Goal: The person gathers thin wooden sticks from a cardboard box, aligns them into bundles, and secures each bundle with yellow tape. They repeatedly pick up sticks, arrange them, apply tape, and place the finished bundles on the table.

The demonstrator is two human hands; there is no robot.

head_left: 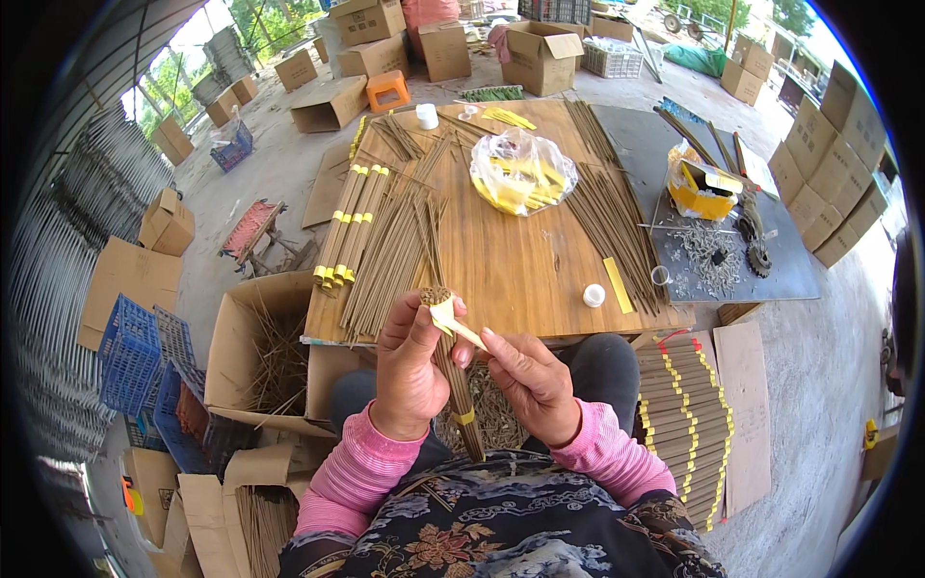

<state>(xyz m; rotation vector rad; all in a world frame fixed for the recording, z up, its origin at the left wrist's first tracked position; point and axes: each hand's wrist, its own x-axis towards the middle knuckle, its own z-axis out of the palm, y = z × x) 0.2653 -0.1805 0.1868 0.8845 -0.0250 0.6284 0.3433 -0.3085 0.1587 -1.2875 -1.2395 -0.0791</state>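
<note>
My left hand (409, 376) is wrapped round a bundle of thin brown sticks (460, 390), which look like incense sticks. The bundle slants over my lap, its top end showing the stick tips and its lower part bound by a yellow band (464, 417). Around the top runs a pale yellow paper strip (466, 332), whose loose end is pinched by my right hand (535, 380). On the wooden table (511, 279) just ahead, loose brown sticks (390, 255) are spread at the left, beside several finished bundles (345, 231) with yellow bands.
A clear plastic bag (520, 173) of yellow strips lies mid-table, with more sticks (617, 222) to its right. A small white tub (594, 295) stands near the front edge. Banded bundles (684, 414) lie low at the right; an open cardboard box (255, 337) of sticks stands at the left.
</note>
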